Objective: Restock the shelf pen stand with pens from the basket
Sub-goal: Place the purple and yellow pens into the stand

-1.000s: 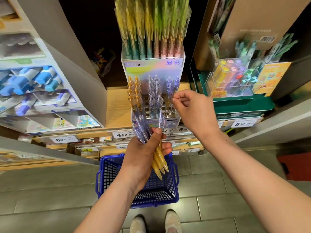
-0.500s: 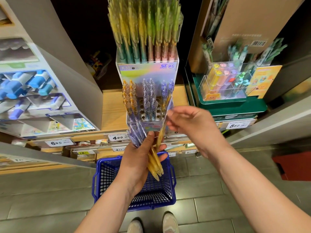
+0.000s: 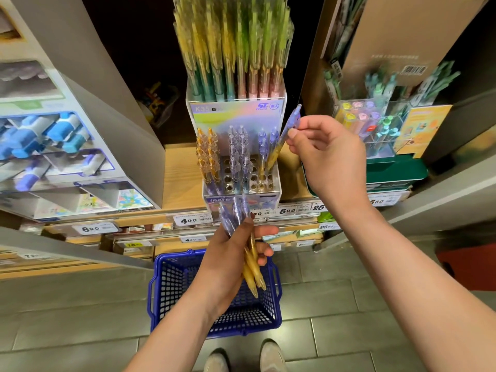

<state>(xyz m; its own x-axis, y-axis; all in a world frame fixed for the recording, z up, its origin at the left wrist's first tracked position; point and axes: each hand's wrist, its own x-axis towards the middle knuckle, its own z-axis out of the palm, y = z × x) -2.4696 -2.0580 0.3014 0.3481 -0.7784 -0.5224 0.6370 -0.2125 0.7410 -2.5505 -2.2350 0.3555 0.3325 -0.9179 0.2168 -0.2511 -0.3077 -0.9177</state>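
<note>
Your right hand [image 3: 328, 154] pinches a single purple-and-amber pen [image 3: 284, 135] near its clicker end, thumb and forefinger closed on the barrel, the tip angled down toward the right-hand rows of the clear pen stand [image 3: 241, 181] on the wooden shelf [image 3: 179, 178]. Whether the tip is already in a hole, you can't tell from here. Your left hand [image 3: 230, 261] is wrapped shut around a loose bundle of pens [image 3: 248, 253], amber tips down, held above the blue basket [image 3: 214, 296] on the floor; what remains inside the basket is hidden by that hand. The stand has amber-capped pens on the left, clear ones in the middle, purple on the right, and many empty holes toward the front. These pens look light, stiff and smooth-sided, so likely slippery in a bunch. Hold high on the barrel, steer the tip into a hole, then let it drop. Keep the bundle squeezed mid-barrel so none slide out.
</note>
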